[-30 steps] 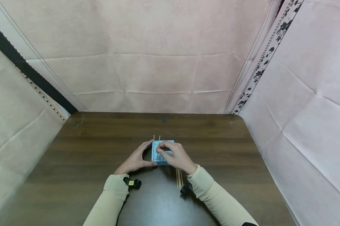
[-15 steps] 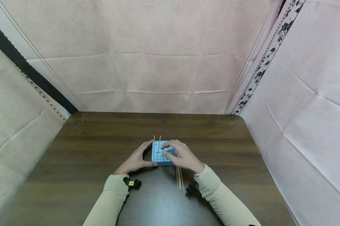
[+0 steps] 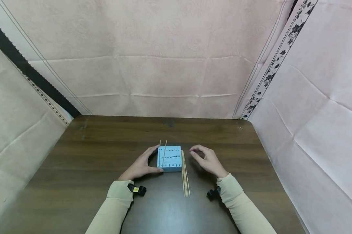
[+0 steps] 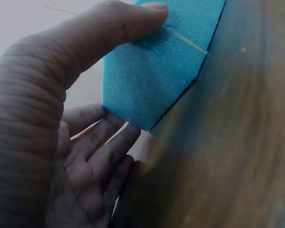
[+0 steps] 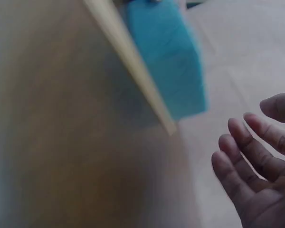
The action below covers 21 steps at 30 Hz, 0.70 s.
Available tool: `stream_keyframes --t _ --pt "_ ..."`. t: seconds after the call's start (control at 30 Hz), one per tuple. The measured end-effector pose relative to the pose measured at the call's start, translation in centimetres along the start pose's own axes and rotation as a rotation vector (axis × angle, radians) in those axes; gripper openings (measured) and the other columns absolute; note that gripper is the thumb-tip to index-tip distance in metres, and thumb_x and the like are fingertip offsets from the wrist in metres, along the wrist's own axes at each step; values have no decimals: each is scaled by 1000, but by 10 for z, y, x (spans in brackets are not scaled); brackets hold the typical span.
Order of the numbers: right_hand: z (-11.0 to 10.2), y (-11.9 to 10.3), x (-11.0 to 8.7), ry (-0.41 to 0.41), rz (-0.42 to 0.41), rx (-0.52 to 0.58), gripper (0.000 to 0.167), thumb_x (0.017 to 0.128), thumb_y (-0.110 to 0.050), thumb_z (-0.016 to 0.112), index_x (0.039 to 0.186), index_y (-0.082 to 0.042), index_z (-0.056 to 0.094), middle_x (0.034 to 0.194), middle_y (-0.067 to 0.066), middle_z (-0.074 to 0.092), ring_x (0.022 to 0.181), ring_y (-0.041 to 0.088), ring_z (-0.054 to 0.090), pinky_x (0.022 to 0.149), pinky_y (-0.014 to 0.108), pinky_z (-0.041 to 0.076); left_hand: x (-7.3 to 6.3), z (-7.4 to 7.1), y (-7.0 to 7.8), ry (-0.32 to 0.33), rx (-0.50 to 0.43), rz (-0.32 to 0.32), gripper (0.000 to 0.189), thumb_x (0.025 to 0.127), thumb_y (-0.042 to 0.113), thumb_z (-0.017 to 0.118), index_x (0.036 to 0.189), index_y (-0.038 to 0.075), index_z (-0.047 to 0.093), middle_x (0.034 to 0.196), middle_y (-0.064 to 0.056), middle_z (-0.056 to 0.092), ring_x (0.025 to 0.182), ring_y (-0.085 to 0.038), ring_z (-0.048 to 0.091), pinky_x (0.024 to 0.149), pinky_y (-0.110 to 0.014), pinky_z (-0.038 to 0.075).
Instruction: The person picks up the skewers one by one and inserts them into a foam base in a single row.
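Note:
A light blue foam block with rows of dark marks on top sits on the table. My left hand grips its left side, thumb at the near corner and fingers at the far one; the left wrist view shows the thumb against a blue side face. Two thin wooden skewers stand up from the block's left part, one of them a slightly tilted skewer. Beside the block's right side lies a bundle of skewers. To the right of these is my right hand, fingers loosely bent and holding nothing.
The brown wooden table extends around the block. Pale cloth hangs behind it, and more cloth slopes along the sides. Each wrist carries a small black camera.
My right hand has let go of the tilted skewer and moved right, off the block and past the loose skewers. My left hand has stayed on the block.

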State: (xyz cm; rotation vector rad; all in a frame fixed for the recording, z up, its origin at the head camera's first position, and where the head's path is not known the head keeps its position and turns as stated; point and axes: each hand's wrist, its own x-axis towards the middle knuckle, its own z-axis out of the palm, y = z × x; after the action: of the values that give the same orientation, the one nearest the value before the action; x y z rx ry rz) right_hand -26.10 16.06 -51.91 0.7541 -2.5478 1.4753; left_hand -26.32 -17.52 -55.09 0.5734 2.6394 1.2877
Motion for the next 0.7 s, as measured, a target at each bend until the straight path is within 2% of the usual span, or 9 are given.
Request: stream_keyframes --t 0.1,0.17,0.3,0.47,0.7 --pt "6 16 -12 32 73 -2 22 101 -27 64 111 -9 71 101 -8 70 93 9 66 83 33 55 0 -1 -1 -5 -1 -1 112 68 66 84 159 32 27 160 3 30 146 -28 30 109 -66 30" --pt "13 23 -19 37 75 -16 19 101 -27 64 109 -11 72 98 -9 70 88 9 65 78 30 54 0 -1 -1 -5 -1 3 113 68 66 84 159 32 28 160 3 30 146 -28 30 109 -66 30" --pt "24 24 -25 31 20 -72 11 100 -25 66 105 -17 72 93 -10 68 81 10 61 70 30 52 -1 -3 -2 7 14 22 113 68 65 84 159 31 28 159 4 31 146 -27 30 109 -64 31" --pt "32 20 -27 28 -40 -169 6 94 -22 73 100 -22 71 89 -14 63 82 9 55 69 29 48 -2 -4 0 4 22 30 112 69 64 85 160 31 28 160 5 31 146 -26 29 110 -63 31" --pt "39 18 -29 10 -25 -234 14 90 -25 78 96 -18 68 87 -13 60 82 11 50 70 28 44 -4 -2 3 -4 6 -4 112 69 63 85 160 32 27 161 5 29 147 -27 28 110 -64 29"
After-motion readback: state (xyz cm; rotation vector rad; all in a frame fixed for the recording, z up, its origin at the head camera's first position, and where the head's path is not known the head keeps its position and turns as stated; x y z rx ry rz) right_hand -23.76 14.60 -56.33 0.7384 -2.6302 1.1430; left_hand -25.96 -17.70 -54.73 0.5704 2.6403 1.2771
